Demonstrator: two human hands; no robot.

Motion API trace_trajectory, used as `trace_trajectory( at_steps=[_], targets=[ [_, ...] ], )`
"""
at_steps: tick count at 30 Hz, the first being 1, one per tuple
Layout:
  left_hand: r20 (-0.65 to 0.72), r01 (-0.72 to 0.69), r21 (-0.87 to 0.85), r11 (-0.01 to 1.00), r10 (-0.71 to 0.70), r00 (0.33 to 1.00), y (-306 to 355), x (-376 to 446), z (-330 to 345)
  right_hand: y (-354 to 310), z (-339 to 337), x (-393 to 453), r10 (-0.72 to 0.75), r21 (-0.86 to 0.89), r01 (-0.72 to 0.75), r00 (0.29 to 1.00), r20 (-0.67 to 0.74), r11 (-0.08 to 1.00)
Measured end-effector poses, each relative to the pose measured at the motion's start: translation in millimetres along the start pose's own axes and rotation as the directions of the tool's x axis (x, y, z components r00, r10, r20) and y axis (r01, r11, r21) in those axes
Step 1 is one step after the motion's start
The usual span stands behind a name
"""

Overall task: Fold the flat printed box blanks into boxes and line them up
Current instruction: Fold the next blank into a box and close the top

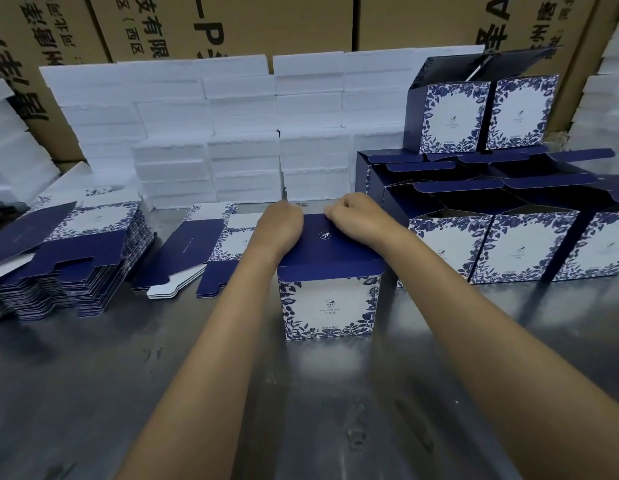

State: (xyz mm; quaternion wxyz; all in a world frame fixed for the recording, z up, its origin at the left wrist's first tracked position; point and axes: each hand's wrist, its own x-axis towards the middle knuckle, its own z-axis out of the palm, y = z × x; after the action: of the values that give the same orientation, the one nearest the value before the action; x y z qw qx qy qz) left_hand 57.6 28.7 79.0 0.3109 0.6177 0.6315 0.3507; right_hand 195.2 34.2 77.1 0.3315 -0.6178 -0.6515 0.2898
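The box in work [330,299] stands upright on the metal table [128,393], directly in front of the person, with its printed white-and-blue face toward the camera. Its dark blue top panel [330,244] lies almost flat over the opening and runs away from the person, so the far edge of this panel is where the closing happens.

Both hands are at that far edge. The left hand [282,225] rests on the left far corner of the panel with the fingers curled down over the edge; the right hand [353,213] sits on the right far part, its fingers bent and pressing on the card. I judge that they are tucking the panel's flap into the box, but the fingertips are hidden behind the panel, so how they pinch I cannot tell exactly. The two hands are about equally near to the edge.

To the right of this box, just beside it, stands the row of finished boxes [509,247], with open flaps above, and two more boxes [485,116] are stacked on top behind. To reach the row the box would have to go rightward, so the right hand is on the nearer side.

To the left of the box lies a small pile of flat blanks [211,247], and further left a tall stack of blanks [79,258]. Behind the box there is a wall of white foam blocks [204,133], and brown cartons [232,22] behind that.
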Motion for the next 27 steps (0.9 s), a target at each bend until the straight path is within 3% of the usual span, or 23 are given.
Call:
trace_trajectory(
  at_steps=[4, 9, 16, 19, 21, 23, 27],
  targets=[
    [-0.008, 0.003, 0.067, 0.998, -0.002, 1.000, 1.7, -0.4, 1.1, -1.8, -1.4, -1.7, 0.016, -0.048, -0.018, 0.999, -0.037, 0.999],
    [-0.080, 0.010, 0.025, 1.000, -0.008, 0.997, -0.4, -5.3, 1.2, 2.1, -1.8, -2.5, 0.041, 0.031, -0.038, 0.995, -0.086, 0.999],
    [-0.168, -0.041, 0.058, 0.997, 0.050, 0.984, -7.3, -4.2, 3.3, 4.9, -1.5, -7.2, 0.002, -0.094, -0.017, 0.987, -0.160, 0.995],
    [-0.264, -0.062, 0.056, 0.996, 0.075, 0.961, -8.9, -4.1, 4.1, 3.9, -0.6, -10.4, -0.168, -0.296, 0.081, 0.945, -0.280, 0.952],
    [-0.316, -0.191, 0.214, 0.958, 0.253, 0.914, -7.4, -4.2, 3.8, 0.1, -1.0, -12.4, -0.326, -0.446, 0.180, 0.904, -0.277, 0.877],
    [-0.250, -0.315, 0.335, 0.888, 0.406, 0.879, -4.0, -6.1, 3.3, -4.4, -1.2, -15.5, -0.393, -0.517, 0.238, 0.895, -0.212, 0.822],
    [-0.079, -0.366, 0.442, 0.819, 0.442, 0.893, -2.5, -10.1, -3.5, -8.7, -3.6, -24.4, -0.441, -0.596, 0.275, 0.885, -0.149, 0.754]
  ],
)
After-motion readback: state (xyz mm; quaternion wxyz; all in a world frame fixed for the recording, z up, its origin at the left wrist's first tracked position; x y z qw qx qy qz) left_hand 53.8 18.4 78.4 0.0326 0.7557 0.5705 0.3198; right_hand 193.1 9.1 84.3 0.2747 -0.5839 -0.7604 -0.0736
